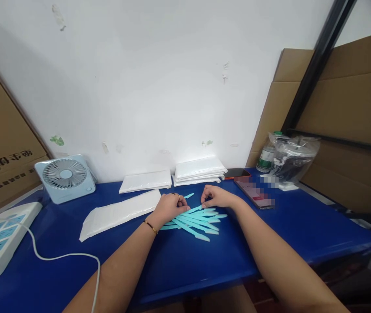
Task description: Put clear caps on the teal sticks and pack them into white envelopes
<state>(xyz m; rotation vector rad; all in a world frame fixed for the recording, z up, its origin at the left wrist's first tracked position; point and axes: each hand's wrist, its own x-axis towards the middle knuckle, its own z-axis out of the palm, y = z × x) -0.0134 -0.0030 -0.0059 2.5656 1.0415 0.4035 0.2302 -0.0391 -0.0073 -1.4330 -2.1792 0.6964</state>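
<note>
Turquoise sticks [192, 219] fan beneath the curled left hand [171, 206]; right hand [216, 197] bunches at one tip; both grips unclear.

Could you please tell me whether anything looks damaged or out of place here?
The wall has patchy marks, perhaps peeling, and the cable loops across the table to the left forearm, where it might snag.

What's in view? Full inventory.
wall: 1, white, rear
table: 1, blue, centre
tools: several, teal, centre
packets: several, white, rear and left
fan: 1, pale blue, left
power strip: 1, white, left
cable: 1, white, left
phones: 2, dark, right
bottle: 1, clear, right
bag: 1, clear, beside bottle
cardboard: several, brown, both sides
bars: 2, black, right
bracelet: 1, dark, left wrist
left hand: 1, on tools
right hand: 1, at tool tip
</note>
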